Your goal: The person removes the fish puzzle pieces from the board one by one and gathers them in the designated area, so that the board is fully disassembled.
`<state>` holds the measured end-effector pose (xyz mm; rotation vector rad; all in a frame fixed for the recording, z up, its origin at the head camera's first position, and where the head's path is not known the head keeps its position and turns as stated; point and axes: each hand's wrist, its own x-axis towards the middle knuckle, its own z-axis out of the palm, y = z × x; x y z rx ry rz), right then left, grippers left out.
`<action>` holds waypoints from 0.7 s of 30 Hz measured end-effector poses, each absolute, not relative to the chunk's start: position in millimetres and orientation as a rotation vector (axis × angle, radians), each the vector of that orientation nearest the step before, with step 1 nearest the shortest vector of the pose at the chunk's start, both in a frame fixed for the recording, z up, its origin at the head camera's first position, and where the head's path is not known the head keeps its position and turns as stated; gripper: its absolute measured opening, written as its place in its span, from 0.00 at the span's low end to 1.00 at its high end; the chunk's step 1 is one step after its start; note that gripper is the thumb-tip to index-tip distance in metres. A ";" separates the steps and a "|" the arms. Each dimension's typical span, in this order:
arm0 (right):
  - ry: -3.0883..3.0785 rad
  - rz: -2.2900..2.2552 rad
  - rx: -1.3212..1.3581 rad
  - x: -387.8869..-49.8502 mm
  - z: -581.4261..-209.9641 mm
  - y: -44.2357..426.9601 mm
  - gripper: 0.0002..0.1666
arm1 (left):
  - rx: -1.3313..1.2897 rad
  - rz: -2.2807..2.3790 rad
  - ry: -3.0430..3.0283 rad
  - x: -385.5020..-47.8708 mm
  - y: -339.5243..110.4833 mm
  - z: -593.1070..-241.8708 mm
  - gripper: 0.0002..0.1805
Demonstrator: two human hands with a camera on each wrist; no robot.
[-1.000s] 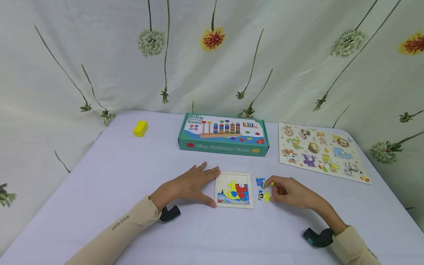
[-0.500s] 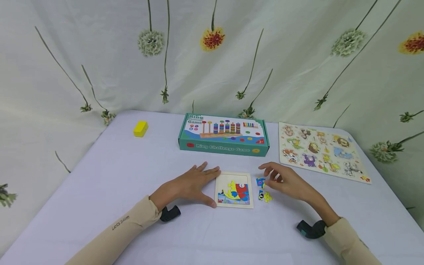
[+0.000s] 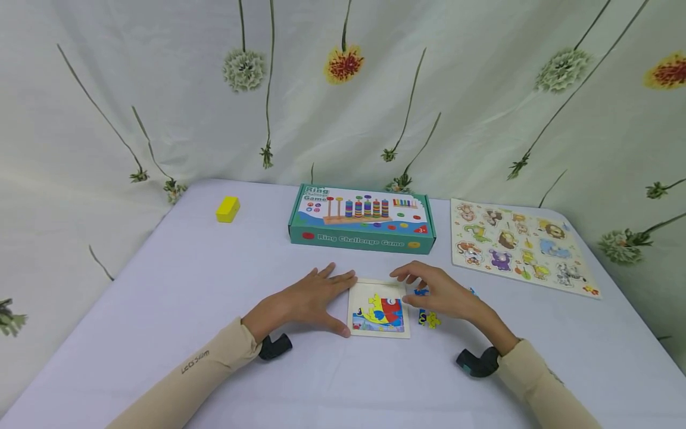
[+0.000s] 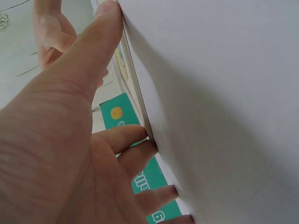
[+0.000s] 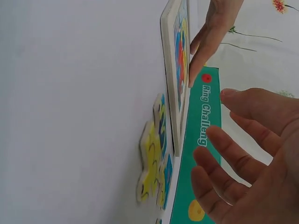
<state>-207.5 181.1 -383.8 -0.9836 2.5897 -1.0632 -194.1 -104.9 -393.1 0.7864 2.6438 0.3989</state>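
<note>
A small wooden jigsaw tray lies mid-table, its lower part filled with yellow, red and blue picture pieces. My left hand spreads at its left side, thumb and forefinger touching the edge. Above the tray's right side hovers my right hand, fingers loosely bent. In the right wrist view nothing shows between those fingers. Loose jigsaw pieces lie right of the tray: a yellow one, a blue-and-yellow one and a blue one partly covered by my right hand. Another blue bit peeks out behind it.
A green Ring Challenge Game box stands behind the tray. An animal peg puzzle board lies at the back right, a yellow block at the back left. A flowered cloth hangs behind the table.
My right hand has risen off the loose pieces and moved left toward the tray, its fingers spreading from their earlier curl. The left hand and the tray have stayed put.
</note>
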 end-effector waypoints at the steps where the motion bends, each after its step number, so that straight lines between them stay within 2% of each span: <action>1: 2.582 -1.057 -0.996 -208.0 -384.7 178.7 0.26 | 0.785 0.397 2.644 -194.3 -104.9 -393.1 0.57; 21: 2.505 -0.844 -0.978 -211.9 -390.2 155.4 0.23 | 0.794 0.392 2.649 -195.2 -105.4 -392.9 0.57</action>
